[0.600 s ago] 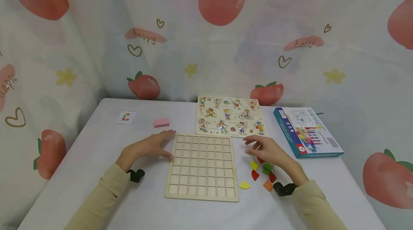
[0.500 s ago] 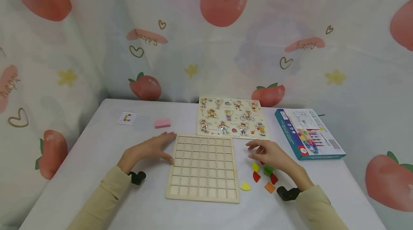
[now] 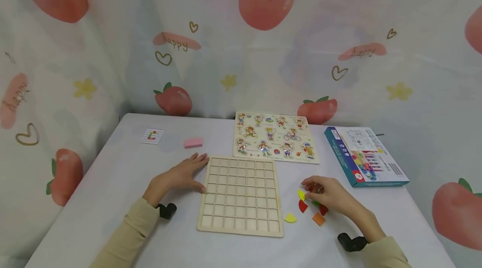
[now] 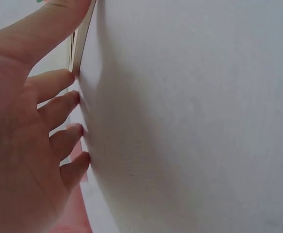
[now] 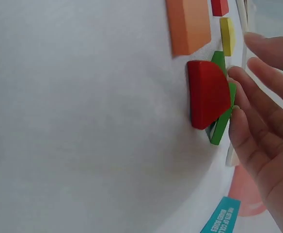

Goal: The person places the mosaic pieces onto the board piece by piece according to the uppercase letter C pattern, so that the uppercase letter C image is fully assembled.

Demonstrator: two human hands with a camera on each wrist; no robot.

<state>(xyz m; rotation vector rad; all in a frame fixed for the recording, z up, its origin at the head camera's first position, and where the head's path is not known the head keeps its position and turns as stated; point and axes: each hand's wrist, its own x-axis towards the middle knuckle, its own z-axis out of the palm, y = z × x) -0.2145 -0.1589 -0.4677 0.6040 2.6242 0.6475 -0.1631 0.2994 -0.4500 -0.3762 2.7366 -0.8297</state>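
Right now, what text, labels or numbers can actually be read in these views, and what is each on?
"happy": on the strawberry backdrop cloth, repeated at right.
Blue box: print too small to read.
Picture puzzle board: captions too small.
Striped card: a mark, not legible.

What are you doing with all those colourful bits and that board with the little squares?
A person sits at a white table. Their left hand rests flat against the left edge of an empty wooden grid board. Their right hand reaches into a small pile of coloured pieces beside the board, fingers on a green piece next to a red half-round one. No piece sits in the board yet. A picture puzzle and a blue box lie further back.
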